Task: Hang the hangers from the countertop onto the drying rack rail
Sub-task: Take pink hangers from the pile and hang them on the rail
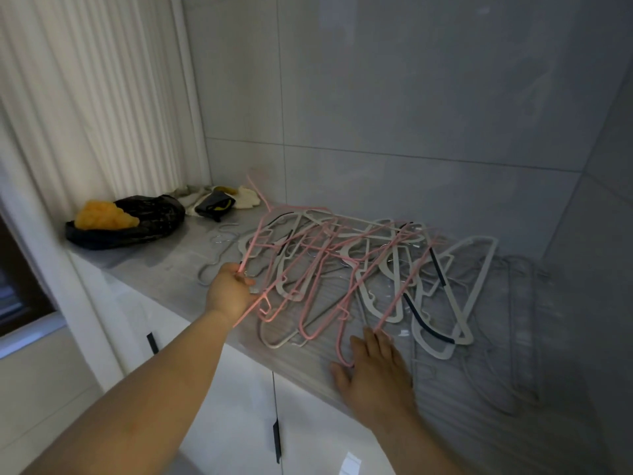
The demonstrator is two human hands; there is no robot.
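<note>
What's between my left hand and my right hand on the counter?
The near ends of tangled pink hangers and pale hangers lying on the countertop, seen in the head view.

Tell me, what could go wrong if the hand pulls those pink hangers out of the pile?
1. The pink hangers that the left hand holds lie tangled with the white hangers. A pull may drag the whole pile along, and some could slide off the countertop edge.
2. The right hand lies flat at the pink ends, so a wire might catch or scrape its fingers.
</note>
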